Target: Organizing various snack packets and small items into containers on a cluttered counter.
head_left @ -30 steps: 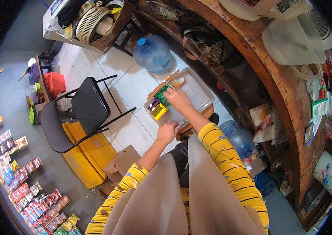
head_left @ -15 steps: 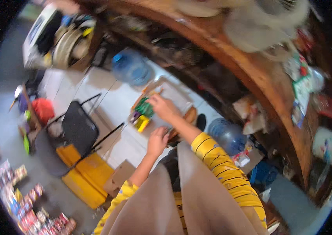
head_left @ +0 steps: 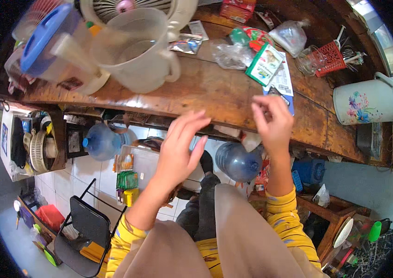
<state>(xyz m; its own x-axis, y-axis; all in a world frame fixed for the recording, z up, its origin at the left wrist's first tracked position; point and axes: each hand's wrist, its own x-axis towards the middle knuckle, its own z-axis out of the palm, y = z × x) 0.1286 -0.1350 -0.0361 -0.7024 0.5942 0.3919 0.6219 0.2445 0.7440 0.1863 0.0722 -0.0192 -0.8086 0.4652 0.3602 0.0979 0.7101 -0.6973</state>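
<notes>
Over the front edge of the wooden table (head_left: 205,90), my left hand (head_left: 180,143) is raised with its fingers stretched out and the thumb apart, holding nothing. My right hand (head_left: 275,121) hovers at the same edge, fingers loosely bent and thumb apart, with nothing visible in it. Nearest to it on the tabletop are a green and white packet (head_left: 266,64), a printed paper sheet (head_left: 283,74) and a crumpled clear plastic bag (head_left: 233,54). Below my left hand, a shallow box (head_left: 145,158) on the floor holds green packets (head_left: 127,180) and a yellow pack (head_left: 131,197); my forearm partly hides it.
A large translucent jug (head_left: 134,51), a blue-lidded container (head_left: 62,51) and a fan (head_left: 178,14) crowd the table's left. A floral water pot (head_left: 365,102) stands at right. Blue water bottles (head_left: 237,161) sit below, and a black folding chair (head_left: 90,220) at lower left.
Both hands have left the floor box and risen to the table edge, my right hand shifting rightward. The view has swung up, bringing the tabletop into the upper half.
</notes>
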